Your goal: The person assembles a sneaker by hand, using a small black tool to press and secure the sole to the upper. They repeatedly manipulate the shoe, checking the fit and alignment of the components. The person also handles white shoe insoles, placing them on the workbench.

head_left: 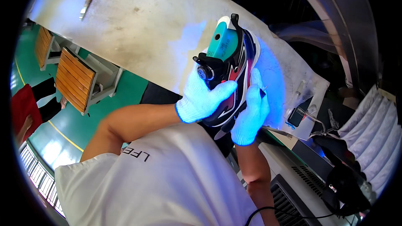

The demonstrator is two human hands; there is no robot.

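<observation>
Shoe (229, 65) runs from 7 to 1 o'clock, heel up. Left hand (202, 96) grasps its side at 9 o'clock. Right hand (252, 111) grips the sole at 4 o'clock.

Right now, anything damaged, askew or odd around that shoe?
Nothing stands out. Both gloved hands, left hand and right hand, hold the sneaker tilted above the stained work table. No visible tear or spill; the blue cast is just lighting.

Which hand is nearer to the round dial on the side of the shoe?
Left. The left hand wraps the shoe with its thumb just below the round dial. The right hand supports the sole side, further from the dial.
</observation>
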